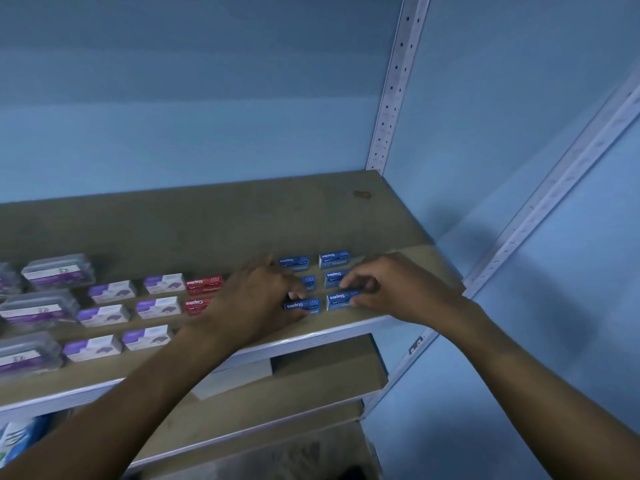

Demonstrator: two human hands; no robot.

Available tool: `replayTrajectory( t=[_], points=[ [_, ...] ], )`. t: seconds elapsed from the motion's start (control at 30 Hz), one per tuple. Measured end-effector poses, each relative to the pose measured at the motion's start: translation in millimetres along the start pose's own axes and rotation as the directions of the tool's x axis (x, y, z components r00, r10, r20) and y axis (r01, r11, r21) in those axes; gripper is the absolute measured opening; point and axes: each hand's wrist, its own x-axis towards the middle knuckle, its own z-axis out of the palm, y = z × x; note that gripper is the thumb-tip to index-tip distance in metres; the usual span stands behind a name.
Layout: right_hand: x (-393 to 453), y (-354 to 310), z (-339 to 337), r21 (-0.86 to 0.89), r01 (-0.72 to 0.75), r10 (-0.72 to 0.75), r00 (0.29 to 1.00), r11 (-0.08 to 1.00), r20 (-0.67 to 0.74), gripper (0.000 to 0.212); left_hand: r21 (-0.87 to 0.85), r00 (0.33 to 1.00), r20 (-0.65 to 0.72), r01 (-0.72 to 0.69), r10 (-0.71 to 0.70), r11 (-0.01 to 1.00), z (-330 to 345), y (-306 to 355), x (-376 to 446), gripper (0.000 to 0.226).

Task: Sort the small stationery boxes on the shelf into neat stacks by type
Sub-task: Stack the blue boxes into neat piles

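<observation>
both hands are working at the right end of the shelf (214, 216), among the blue staple boxes (334, 259). the blue boxes are lying in two columns running front to back, three rows deep, each a small gap from the next. the left hand (252, 299) is resting palm down over the left column, its fingers curled onto the front left box (302, 305) with fingertips pressing at that box's left end; the middle box (308, 282) of that column is mostly hidden behind the hand, and the back one (293, 263) is showing past the knuckles. the right hand (384, 289) is pinching the front right box (341, 299) at its right end, thumb below and fingers above, while the box is sitting on the board. just left of the left hand, red staple boxes (203, 285) are sitting in short stacks, partly covered by the wrist. further left, white and purple boxes (162, 284) are lined up in rows, and clear plastic cases (59, 271) are stacked at the far left edge. a lower shelf (311, 379) is showing beneath.
</observation>
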Motion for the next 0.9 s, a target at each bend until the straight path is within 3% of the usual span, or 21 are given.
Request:
replayTrajectory(
  t=[0.43, 0.67, 0.8, 0.9],
  points=[
    [4, 1, 17, 0.017, 0.031, -0.031, 0.999, 0.999, -0.025, 0.023, 0.002, 0.996, -0.049, 0.078, -0.078, 0.997, 11, 11, 3, 0.021],
    [3, 3, 17, 0.051, 0.038, -0.037, 0.999, 0.998, -0.029, 0.026, 0.003, 0.996, -0.021, 0.088, -0.088, 0.996, 14, 12, 2, 0.031],
    [13, 10, -2, 0.089, 0.020, -0.007, 0.990, 0.996, -0.144, 0.021, -0.042, 0.987, -0.111, 0.114, -0.118, 0.993, 0, 8, 4, 0.038],
    [24, 15, -8, 0.058, 0.028, -0.020, 0.990, 0.998, -0.137, 0.020, 0.026, 0.985, -0.131, 0.117, -0.113, 0.993, -10, -1, 11, 0.031]
  ],
)
